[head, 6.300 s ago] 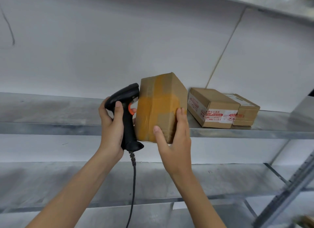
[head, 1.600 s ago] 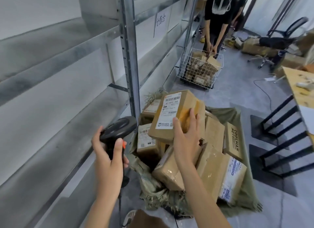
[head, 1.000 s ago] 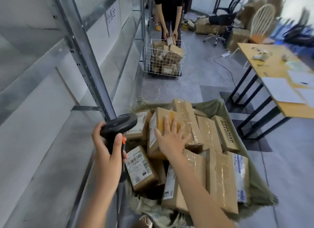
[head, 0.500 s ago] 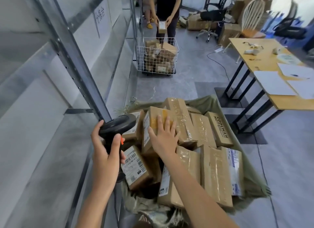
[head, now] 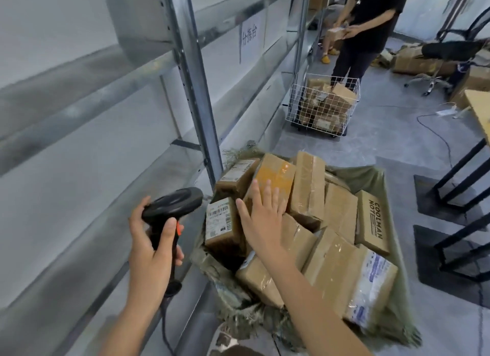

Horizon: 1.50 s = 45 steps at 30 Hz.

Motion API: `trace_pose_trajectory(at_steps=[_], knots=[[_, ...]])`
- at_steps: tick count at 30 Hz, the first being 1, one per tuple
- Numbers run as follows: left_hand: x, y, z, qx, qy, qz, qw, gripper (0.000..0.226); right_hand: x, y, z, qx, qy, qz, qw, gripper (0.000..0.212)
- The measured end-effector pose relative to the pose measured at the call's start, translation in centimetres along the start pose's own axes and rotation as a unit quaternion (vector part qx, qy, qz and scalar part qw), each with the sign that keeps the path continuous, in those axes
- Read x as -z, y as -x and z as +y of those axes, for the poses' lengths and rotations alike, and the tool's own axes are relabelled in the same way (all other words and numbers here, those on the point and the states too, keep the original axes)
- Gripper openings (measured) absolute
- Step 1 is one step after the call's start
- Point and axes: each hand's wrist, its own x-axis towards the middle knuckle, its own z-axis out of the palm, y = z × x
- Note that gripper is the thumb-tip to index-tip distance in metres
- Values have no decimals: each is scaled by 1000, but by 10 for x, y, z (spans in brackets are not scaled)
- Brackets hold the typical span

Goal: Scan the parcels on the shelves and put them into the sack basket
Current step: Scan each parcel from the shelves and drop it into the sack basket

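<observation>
The right hand [head: 262, 217], fingers spread flat, is pressing the orange-taped brown cardboard parcel [head: 275, 176] at the olive sack basket's [head: 371, 178] eleven o'clock; seat it firmly. The left hand [head: 151, 249] is gripping the black handheld scanner [head: 169, 209].

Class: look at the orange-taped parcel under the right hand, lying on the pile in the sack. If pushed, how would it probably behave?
The orange-taped parcel is a cardboard box, so probably stiff. It leans on uneven parcels in the sack basket, so it may tip or slide. Its glossy tape could be slippery under the right hand.
</observation>
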Motion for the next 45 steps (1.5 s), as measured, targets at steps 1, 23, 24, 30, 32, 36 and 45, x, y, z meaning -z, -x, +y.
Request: trace_pose_trajectory(at_steps=[1, 23, 24, 30, 32, 36, 45], knots=[[6, 12, 1, 3, -11, 12, 1000, 53, -1, 10, 0, 21, 0, -5, 1000, 68], [185, 86, 124, -123, -93, 311, 938, 45, 4, 138, -233, 491, -7, -129, 862, 67], [195, 88, 127, -129, -94, 331, 930, 45, 2, 147, -251, 511, -18, -133, 849, 66], [251, 98, 155, -164, -97, 408, 893, 46, 11, 183, -348, 615, -142, -56, 774, 61], [267, 94, 167, -177, -95, 421, 884, 48, 22, 183, -383, 617, -184, -18, 765, 62], [288, 78, 188, -182, -99, 438, 875, 49, 41, 165, -453, 618, -164, 8, 769, 66], [311, 50, 210, -186, -62, 439, 877, 49, 35, 122, -529, 490, 25, -209, 846, 76]])
